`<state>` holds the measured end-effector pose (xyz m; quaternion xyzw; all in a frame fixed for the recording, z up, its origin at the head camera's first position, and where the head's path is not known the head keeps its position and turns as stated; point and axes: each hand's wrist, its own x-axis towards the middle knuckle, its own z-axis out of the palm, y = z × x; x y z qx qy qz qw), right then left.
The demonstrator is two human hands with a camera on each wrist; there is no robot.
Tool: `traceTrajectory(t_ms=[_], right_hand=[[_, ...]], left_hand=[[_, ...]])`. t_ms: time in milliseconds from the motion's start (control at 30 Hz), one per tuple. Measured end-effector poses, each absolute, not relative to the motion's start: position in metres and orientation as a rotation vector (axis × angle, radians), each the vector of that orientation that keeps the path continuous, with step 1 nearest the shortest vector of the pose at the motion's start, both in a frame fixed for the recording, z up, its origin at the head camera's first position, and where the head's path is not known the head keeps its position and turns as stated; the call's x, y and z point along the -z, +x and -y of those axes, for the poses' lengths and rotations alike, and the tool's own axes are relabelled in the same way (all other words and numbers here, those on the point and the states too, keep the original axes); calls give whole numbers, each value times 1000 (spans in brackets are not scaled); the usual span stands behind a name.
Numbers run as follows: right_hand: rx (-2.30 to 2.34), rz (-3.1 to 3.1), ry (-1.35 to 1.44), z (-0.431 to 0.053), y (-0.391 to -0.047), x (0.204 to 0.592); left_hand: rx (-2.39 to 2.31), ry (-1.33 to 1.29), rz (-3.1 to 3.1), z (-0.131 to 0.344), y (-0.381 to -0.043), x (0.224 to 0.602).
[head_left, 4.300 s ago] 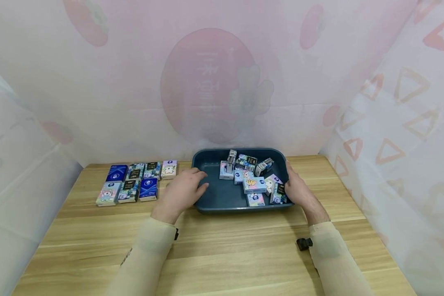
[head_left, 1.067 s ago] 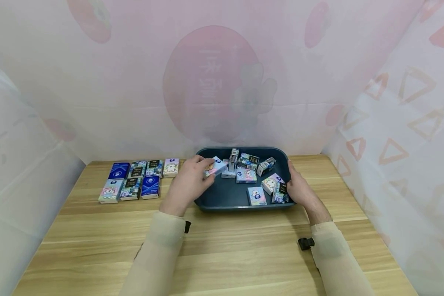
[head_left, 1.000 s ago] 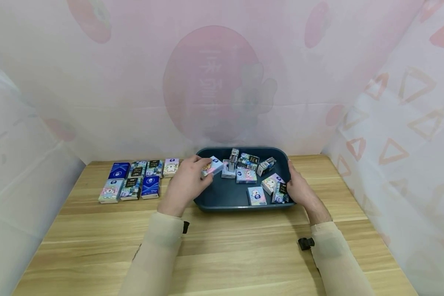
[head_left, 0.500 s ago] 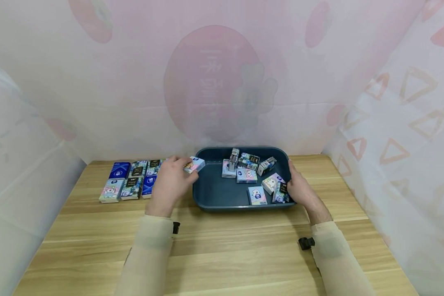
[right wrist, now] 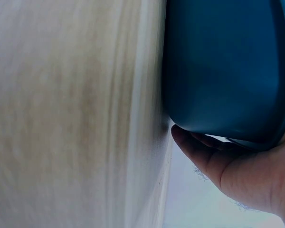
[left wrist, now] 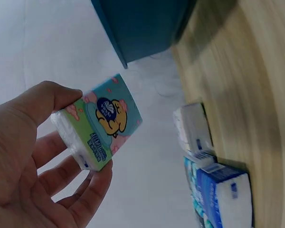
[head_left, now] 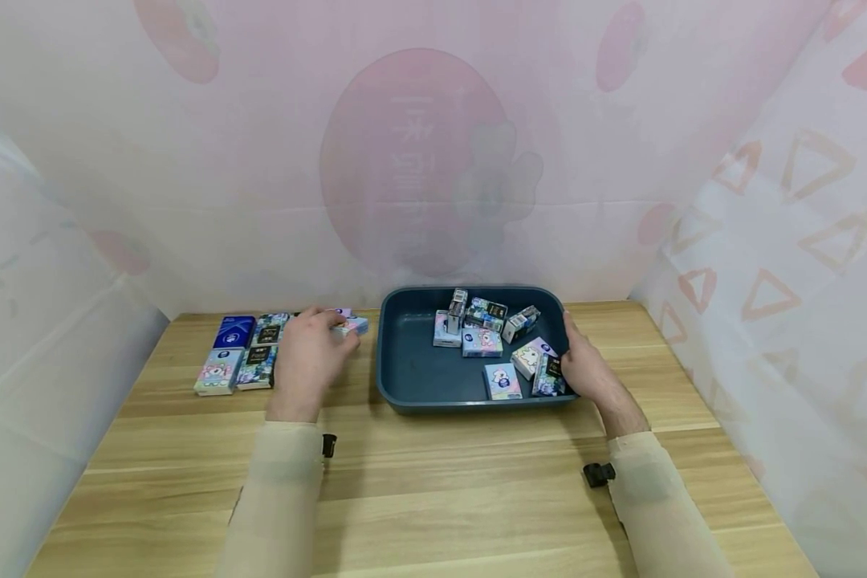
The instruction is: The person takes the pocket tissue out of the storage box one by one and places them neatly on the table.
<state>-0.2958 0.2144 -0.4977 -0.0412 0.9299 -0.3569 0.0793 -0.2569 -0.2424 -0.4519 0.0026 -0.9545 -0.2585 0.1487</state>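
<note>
My left hand [head_left: 305, 357] pinches a pocket tissue pack [left wrist: 111, 116] between thumb and fingers; its wrapper is pastel with a yellow cartoon figure. In the head view the hand is above the right end of the rows of tissue packs, hiding part of them. A blue pack [left wrist: 223, 194] and a pale one [left wrist: 194, 128] show below it in the left wrist view. At the right end of the dark blue tray [head_left: 433, 385], my right hand [head_left: 588, 369] holds the rim and outer wall. Several tissue packs lie in the tray, including a floral black one [head_left: 549, 376].
On the left of the wooden table [head_left: 433, 490], packs stand in two rows, with a dark blue pack [head_left: 233, 331] at the back corner and a pastel one [head_left: 218, 371] in front. A pale cloth backdrop [head_left: 260, 201] rises behind and at both sides.
My left hand has taken the pastel tissue pack from the tray and moved left with it, past the rim to above the rows. The right hand stays on the tray.
</note>
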Motion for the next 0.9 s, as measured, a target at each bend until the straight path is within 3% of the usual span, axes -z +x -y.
traceTrajectory(t_ms=[900], right_hand=[[1079,-2782,-123,-214,-296,498]], left_hand=[[604,175,2901,258,-266,483]])
